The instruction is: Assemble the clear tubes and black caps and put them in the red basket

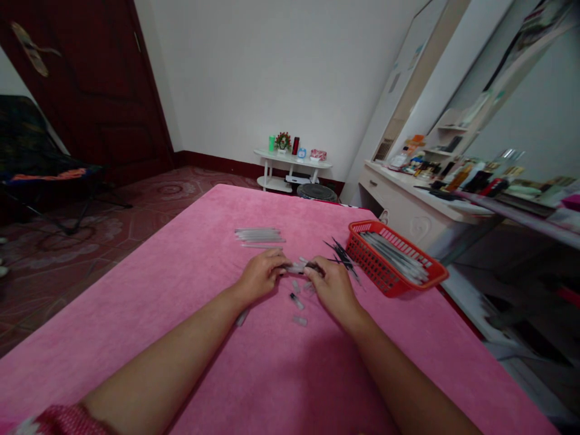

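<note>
Our left hand and right hand both grip clear tube. Caps lie near, sticks far left, red basket right.

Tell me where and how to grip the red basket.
Probably best by the rim at both short ends, coming from above: the red basket stands upright, the rim flares outward, and the grey rods lie lengthwise inside. Dark thin sticks lie along its left side, so avoid that approach.
</note>
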